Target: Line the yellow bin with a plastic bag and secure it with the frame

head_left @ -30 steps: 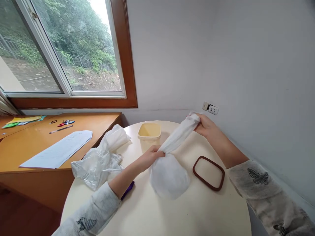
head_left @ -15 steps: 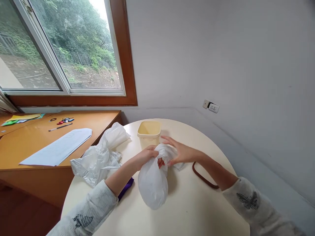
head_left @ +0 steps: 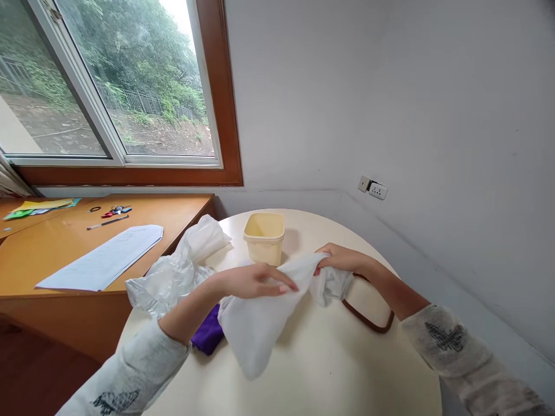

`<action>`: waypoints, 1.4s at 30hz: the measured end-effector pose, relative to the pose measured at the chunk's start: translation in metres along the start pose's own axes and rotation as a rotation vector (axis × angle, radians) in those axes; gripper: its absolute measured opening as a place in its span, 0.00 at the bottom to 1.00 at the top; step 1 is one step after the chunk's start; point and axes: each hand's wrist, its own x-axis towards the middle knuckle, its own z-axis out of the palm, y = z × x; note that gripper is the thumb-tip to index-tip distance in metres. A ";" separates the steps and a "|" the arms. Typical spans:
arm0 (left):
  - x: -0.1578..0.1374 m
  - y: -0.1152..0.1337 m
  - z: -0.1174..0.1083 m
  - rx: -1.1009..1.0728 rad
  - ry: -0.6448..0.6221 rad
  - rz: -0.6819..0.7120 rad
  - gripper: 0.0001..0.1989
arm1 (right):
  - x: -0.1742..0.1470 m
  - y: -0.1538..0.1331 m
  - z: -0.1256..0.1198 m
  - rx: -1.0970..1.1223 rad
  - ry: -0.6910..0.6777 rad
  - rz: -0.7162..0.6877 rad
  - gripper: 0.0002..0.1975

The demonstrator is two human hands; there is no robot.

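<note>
A white plastic bag point(head_left: 255, 332) hangs over the round table, its upper part pulled toward the right. My right hand point(head_left: 340, 258) is closed on that upper part, and a crumpled end of the bag dangles below its fingers. Across the bag's left side lies my left hand point(head_left: 260, 282), palm down with fingers stretched out; its thumb and palm side are hidden. Just beyond the hands stands a pale yellow square tub point(head_left: 265, 251). A folded purple item point(head_left: 208, 334) lies beneath my left forearm. Partly behind my right forearm is a brown loop handle point(head_left: 368, 320).
More crumpled clear plastic point(head_left: 173, 277) covers the left side of the round table point(head_left: 329, 381). The adjoining wooden desk point(head_left: 186, 211) carries paper sheets point(head_left: 104, 257), a pen point(head_left: 107, 223), keys point(head_left: 116, 212) and coloured papers point(head_left: 39, 208). A wall with sockets point(head_left: 378, 190) rises behind.
My right hand has closed on the bag and drawn it rightward. My left hand has loosened from its pinch and flattened over the bag, which now stretches sideways. More of the purple item shows.
</note>
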 end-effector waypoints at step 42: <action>0.044 -0.034 0.015 0.056 0.582 -0.097 0.38 | -0.011 -0.006 0.182 1.240 -0.456 -0.252 0.14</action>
